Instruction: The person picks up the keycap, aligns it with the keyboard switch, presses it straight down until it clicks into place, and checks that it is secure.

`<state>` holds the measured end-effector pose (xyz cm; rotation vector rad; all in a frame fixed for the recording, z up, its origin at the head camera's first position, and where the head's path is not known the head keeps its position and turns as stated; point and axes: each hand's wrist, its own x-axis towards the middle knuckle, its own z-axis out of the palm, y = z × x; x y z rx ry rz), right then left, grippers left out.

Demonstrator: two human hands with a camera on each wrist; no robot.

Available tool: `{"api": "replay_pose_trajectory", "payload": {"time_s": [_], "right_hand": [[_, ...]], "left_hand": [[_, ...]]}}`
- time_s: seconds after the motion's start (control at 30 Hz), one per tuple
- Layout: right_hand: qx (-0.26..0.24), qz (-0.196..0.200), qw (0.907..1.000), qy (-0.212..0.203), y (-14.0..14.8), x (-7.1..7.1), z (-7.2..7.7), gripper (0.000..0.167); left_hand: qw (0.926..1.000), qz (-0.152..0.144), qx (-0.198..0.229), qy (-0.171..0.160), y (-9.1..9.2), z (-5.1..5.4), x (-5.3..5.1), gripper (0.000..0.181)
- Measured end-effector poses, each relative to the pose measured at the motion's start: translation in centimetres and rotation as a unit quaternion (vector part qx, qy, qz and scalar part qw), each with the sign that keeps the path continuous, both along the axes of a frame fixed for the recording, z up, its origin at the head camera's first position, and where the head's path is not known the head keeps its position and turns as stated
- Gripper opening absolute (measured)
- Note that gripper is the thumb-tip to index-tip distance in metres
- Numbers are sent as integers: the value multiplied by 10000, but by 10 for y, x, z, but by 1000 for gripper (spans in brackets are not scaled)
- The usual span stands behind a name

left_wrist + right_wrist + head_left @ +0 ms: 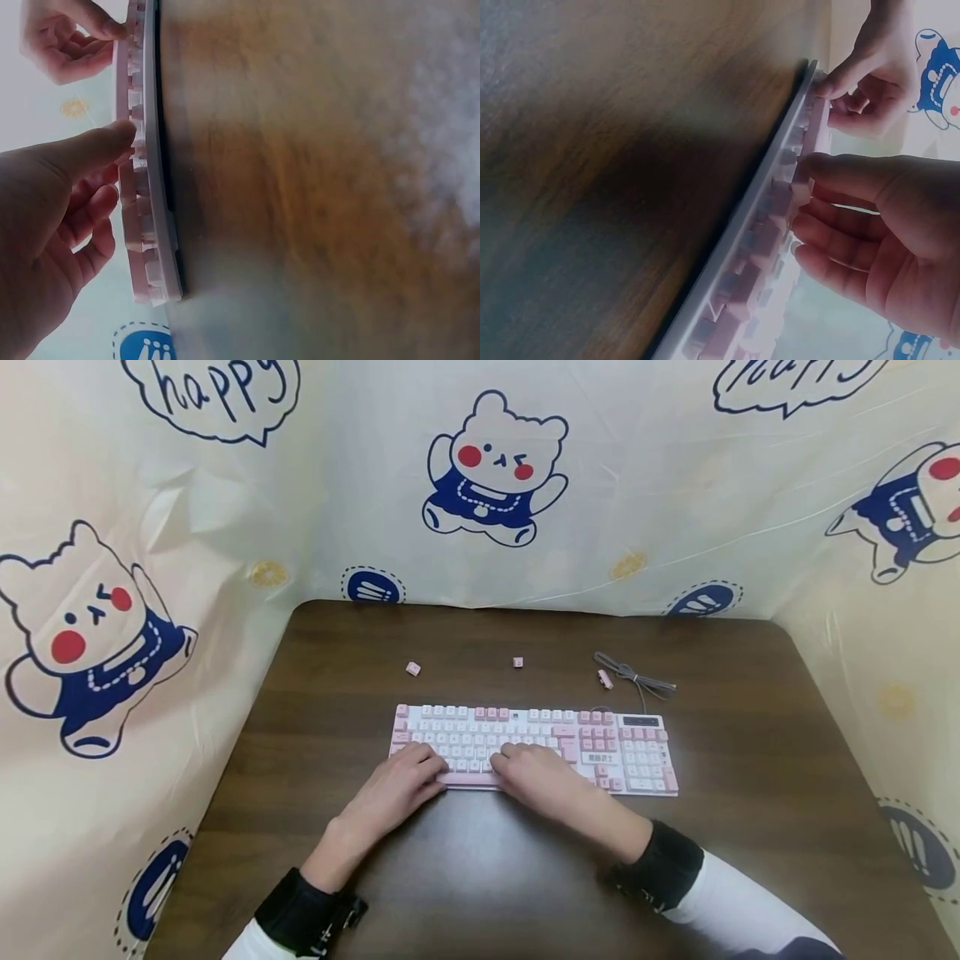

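Note:
A white and pink keyboard (465, 781) lies on the wooden table. My left hand (405, 781) rests over its lower left keys, fingers loosely bent and thumb at the left end of the pink space bar. The right hand (542, 783) lies over the lower middle keys, its thumb near the bar's right end. In the left wrist view, the left hand (52, 225) touches the front row of keys (139, 225) with its thumb. The right wrist view shows the right hand (900, 240) with relaxed, bent fingers over the keys (761, 244); some fingertips are hidden.
Behind the keyboard lie two small pink pieces (413, 668) (518, 662), a longer pink piece (605, 679) and a bundled grey cable (647, 682). A cloth printed with cartoon bears (495, 468) hangs around the table (330, 647).

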<state>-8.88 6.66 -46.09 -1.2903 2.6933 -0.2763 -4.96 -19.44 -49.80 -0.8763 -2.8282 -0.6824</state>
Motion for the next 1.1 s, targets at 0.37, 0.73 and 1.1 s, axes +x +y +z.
{"api": "replay_pose_trajectory", "payload": {"time_s": [0.37, 0.73, 1.1], "right_hand": [[-48, 4, 10000, 77, 2, -3, -3, 13], [-76, -36, 9999, -56, 0, -2, -3, 13], [-156, 61, 9996, -217, 6, -4, 0, 13]], "left_hand": [[10000, -40, -41, -14, 2, 1, -4, 16], [9999, 31, -97, -129, 0, 2, -2, 18], [9995, -117, -293, -96, 1, 11, -4, 17]]}}
